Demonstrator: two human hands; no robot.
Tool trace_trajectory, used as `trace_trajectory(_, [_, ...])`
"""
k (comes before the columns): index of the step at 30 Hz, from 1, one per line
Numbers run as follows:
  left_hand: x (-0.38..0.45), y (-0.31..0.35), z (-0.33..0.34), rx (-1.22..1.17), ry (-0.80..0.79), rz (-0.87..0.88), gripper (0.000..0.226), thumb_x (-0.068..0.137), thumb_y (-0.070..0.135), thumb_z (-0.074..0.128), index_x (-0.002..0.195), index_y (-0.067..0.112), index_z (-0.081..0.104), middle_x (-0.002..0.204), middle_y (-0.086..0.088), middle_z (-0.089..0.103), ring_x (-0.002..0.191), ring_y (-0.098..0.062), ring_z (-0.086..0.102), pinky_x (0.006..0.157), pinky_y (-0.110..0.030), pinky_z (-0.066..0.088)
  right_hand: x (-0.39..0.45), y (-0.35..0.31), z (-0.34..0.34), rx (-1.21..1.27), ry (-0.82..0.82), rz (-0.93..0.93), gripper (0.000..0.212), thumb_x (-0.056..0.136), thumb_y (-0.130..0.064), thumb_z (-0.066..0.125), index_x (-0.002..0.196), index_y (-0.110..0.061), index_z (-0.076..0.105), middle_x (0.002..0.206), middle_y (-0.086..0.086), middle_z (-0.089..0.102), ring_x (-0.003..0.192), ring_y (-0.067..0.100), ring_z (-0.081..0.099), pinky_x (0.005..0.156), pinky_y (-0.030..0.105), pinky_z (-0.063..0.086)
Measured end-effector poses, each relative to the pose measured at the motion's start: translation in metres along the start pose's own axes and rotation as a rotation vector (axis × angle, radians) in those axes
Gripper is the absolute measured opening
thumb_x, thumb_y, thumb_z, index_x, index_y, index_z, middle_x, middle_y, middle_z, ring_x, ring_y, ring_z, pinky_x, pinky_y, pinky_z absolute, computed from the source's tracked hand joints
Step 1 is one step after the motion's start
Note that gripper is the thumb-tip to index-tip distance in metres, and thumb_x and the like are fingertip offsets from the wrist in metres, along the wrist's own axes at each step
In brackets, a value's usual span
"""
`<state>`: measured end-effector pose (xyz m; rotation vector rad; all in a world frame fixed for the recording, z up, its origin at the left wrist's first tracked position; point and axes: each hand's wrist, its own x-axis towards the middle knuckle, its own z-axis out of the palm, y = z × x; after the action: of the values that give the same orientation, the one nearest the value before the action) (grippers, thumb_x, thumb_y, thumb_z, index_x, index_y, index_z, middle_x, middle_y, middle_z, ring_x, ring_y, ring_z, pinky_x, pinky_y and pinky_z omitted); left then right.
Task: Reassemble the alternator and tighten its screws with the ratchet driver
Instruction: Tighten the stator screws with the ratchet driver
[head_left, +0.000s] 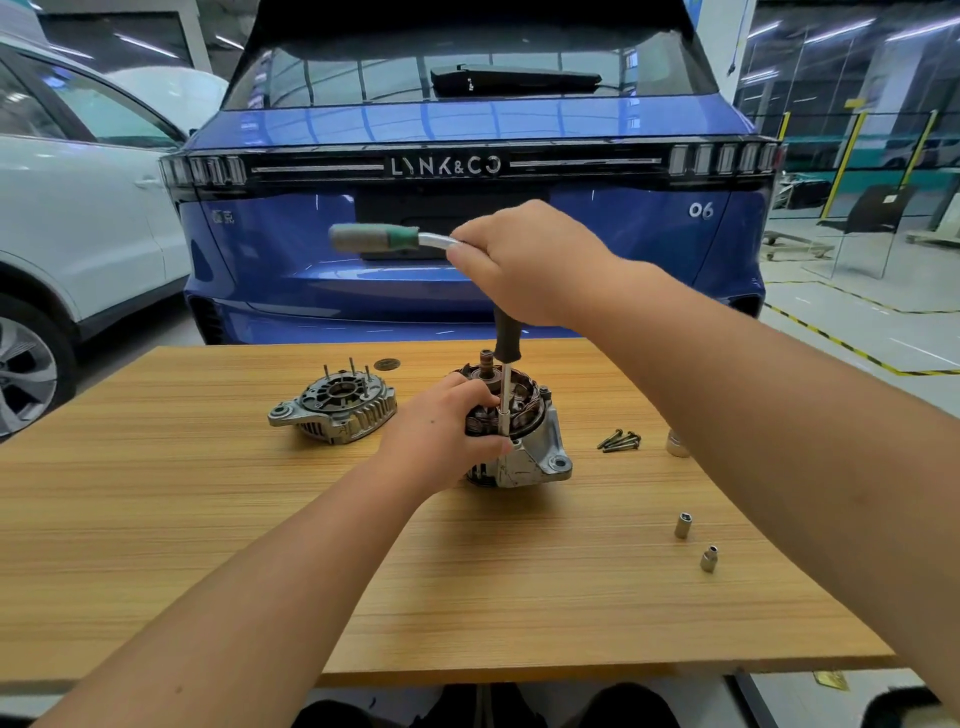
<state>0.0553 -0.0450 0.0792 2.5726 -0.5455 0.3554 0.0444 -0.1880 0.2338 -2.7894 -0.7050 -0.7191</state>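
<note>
The alternator body (535, 457) stands on the wooden table (208, 519), its copper windings and shaft facing up. My left hand (447, 426) grips its left side. My right hand (524, 260) holds the head of the ratchet driver (379, 238), whose grey and green handle sticks out to the left, blurred. A black and silver extension (505, 374) runs straight down from that hand onto a screw at the front rim of the alternator. The separate finned end cover (335, 405) lies to the left, with studs pointing up.
A few loose screws (621, 440) lie right of the alternator, with a silver socket (677, 444) beyond them. Two small sockets (682, 525) (709, 558) stand near the table's right edge. A dark round cap (387, 364) lies at the back. A blue car (467, 208) is parked behind the table.
</note>
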Motion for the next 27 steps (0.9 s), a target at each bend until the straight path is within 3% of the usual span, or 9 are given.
trace_trajectory(3, [0.0, -0.001, 0.002, -0.001, 0.005, 0.002, 0.054, 0.082, 0.054, 0.075, 0.129, 0.034, 0.058, 0.112, 0.021, 0.045, 0.102, -0.008, 0.051, 0.076, -0.029, 0.048, 0.009, -0.009, -0.011, 0.101, -0.133, 0.222, 0.024, 0.103, -0.022, 0.046, 0.083, -0.01, 0.054, 0.072, 0.004, 0.058, 0.066, 0.023, 0.053, 0.057, 0.034, 0.044])
trace_trajectory(5, [0.001, -0.002, 0.002, -0.003, 0.003, 0.0, 0.053, 0.082, 0.055, 0.075, 0.128, 0.035, 0.058, 0.112, 0.022, 0.046, 0.101, -0.008, 0.051, 0.075, -0.03, 0.048, 0.009, -0.012, -0.013, 0.579, -0.14, 0.438, 0.014, 0.1, -0.013, 0.051, 0.092, -0.004, 0.057, 0.071, 0.007, 0.063, 0.064, 0.022, 0.064, 0.062, 0.032, 0.058])
trace_trajectory(7, [0.002, -0.003, 0.001, -0.007, 0.002, -0.005, 0.052, 0.081, 0.055, 0.076, 0.126, 0.036, 0.058, 0.113, 0.022, 0.047, 0.1, -0.008, 0.052, 0.073, -0.03, 0.047, 0.002, -0.015, -0.014, 1.193, -0.118, 0.66, 0.012, 0.099, -0.008, 0.047, 0.097, -0.004, 0.058, 0.073, 0.009, 0.063, 0.063, 0.023, 0.064, 0.059, 0.028, 0.057])
trace_trajectory(9, [0.002, -0.002, 0.001, -0.003, -0.005, -0.005, 0.051, 0.081, 0.054, 0.076, 0.125, 0.035, 0.058, 0.112, 0.021, 0.047, 0.098, -0.009, 0.051, 0.072, -0.029, 0.046, -0.004, -0.01, -0.004, 1.568, -0.112, 0.696, 0.014, 0.1, -0.012, 0.045, 0.108, -0.01, 0.056, 0.083, 0.007, 0.071, 0.074, 0.024, 0.07, 0.071, 0.034, 0.053])
trace_trajectory(13, [0.003, -0.002, 0.0, 0.005, -0.013, -0.007, 0.051, 0.082, 0.053, 0.076, 0.125, 0.034, 0.058, 0.111, 0.02, 0.046, 0.098, -0.011, 0.053, 0.077, -0.034, 0.052, -0.009, -0.011, 0.02, 1.866, 0.221, 0.713, 0.016, 0.101, -0.017, 0.053, 0.114, -0.012, 0.062, 0.083, -0.002, 0.073, 0.084, 0.017, 0.066, 0.072, 0.032, 0.047])
trace_trajectory(16, [0.002, -0.002, 0.001, 0.001, -0.011, -0.004, 0.052, 0.082, 0.053, 0.076, 0.127, 0.033, 0.058, 0.112, 0.02, 0.046, 0.099, -0.01, 0.053, 0.079, -0.035, 0.053, -0.02, -0.011, 0.036, 1.332, 0.551, 0.409, 0.013, 0.101, -0.013, 0.058, 0.089, -0.015, 0.052, 0.091, 0.012, 0.071, 0.087, 0.025, 0.066, 0.078, 0.039, 0.052])
trace_trajectory(20, [0.001, -0.003, 0.0, -0.02, 0.003, 0.009, 0.048, 0.081, 0.052, 0.077, 0.121, 0.032, 0.06, 0.106, 0.02, 0.046, 0.097, -0.01, 0.051, 0.076, -0.033, 0.049, -0.029, -0.004, 0.044, 0.487, 0.548, -0.029, 0.007, 0.097, -0.009, 0.061, 0.099, -0.004, 0.065, 0.095, 0.008, 0.069, 0.09, 0.03, 0.06, 0.077, 0.05, 0.05])
trace_trajectory(24, [0.002, -0.004, 0.001, -0.027, 0.0, 0.011, 0.046, 0.081, 0.052, 0.078, 0.119, 0.031, 0.06, 0.107, 0.02, 0.046, 0.096, -0.01, 0.052, 0.071, -0.029, 0.044, -0.022, 0.001, 0.04, 0.268, 0.466, -0.073, 0.014, 0.097, -0.012, 0.058, 0.106, -0.009, 0.069, 0.104, 0.002, 0.069, 0.094, 0.027, 0.057, 0.08, 0.05, 0.048])
trace_trajectory(27, [0.001, -0.004, 0.001, -0.019, 0.002, 0.014, 0.05, 0.081, 0.053, 0.077, 0.123, 0.032, 0.06, 0.108, 0.02, 0.045, 0.097, -0.009, 0.051, 0.072, -0.028, 0.043, -0.021, 0.006, 0.041, 0.416, 0.427, -0.016, 0.015, 0.098, -0.007, 0.057, 0.107, -0.008, 0.068, 0.104, 0.003, 0.068, 0.095, 0.024, 0.059, 0.083, 0.045, 0.05])
